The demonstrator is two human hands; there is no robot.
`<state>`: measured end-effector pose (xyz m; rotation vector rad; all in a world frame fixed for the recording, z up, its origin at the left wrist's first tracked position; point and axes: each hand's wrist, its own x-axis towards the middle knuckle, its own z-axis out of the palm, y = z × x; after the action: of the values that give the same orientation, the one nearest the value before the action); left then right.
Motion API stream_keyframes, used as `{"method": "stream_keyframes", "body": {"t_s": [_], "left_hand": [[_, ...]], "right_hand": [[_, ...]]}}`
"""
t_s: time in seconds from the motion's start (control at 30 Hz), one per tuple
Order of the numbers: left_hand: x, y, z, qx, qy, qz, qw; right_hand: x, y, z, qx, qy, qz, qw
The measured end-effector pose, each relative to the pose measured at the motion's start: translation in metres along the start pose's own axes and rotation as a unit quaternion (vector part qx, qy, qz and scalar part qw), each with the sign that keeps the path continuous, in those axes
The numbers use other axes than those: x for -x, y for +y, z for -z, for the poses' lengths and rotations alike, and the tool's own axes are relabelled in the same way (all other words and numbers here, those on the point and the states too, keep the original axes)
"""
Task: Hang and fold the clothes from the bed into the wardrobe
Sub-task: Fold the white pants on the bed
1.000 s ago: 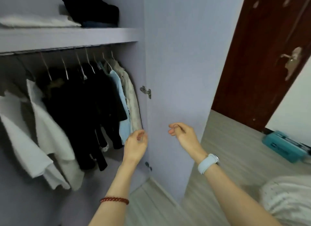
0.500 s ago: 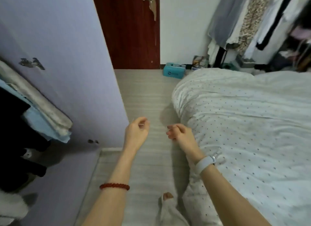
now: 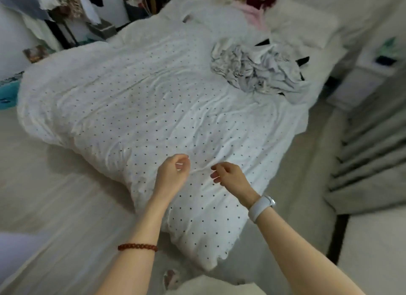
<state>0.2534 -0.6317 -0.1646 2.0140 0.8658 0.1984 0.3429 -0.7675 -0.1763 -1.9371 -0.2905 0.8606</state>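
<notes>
A crumpled heap of grey and white clothes (image 3: 254, 69) lies on the far right part of the bed, with a black piece partly under it. The bed (image 3: 136, 101) is covered by a white dotted duvet. My left hand (image 3: 172, 177) and my right hand (image 3: 230, 178) hover side by side above the near end of the duvet, fingers loosely curled, holding nothing. Both are well short of the clothes heap. The wardrobe is out of view.
A clothes rack (image 3: 66, 13) with hanging garments stands beyond the bed at the far left. A pillow (image 3: 301, 24) and pink items (image 3: 252, 11) lie at the bed's head. A white nightstand (image 3: 360, 79) is at right. Grey curtain folds (image 3: 371, 154) hang at right. Pale floor (image 3: 44, 185) runs along the left.
My view has swung right from the wardrobe, past the door, to the bed. Both hands stay empty and keep the same loosely curled pose in front of me.
</notes>
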Motion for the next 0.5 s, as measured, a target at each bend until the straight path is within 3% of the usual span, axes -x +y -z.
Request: {"method": "stream_keyframes", "body": {"t_s": [0.23, 0.5], "left_hand": [[0.014, 0.119, -0.172, -0.009, -0.114, -0.092, 0.989], [0.042, 0.222, -0.320, -0.004, -0.165, -0.092, 0.982]], "right_hand": [[0.028, 0.094, 0.177, -0.019, 0.138, -0.045, 0.989], [0.043, 0.151, 0.347, -0.022, 0.202, -0.058, 0.977]]}}
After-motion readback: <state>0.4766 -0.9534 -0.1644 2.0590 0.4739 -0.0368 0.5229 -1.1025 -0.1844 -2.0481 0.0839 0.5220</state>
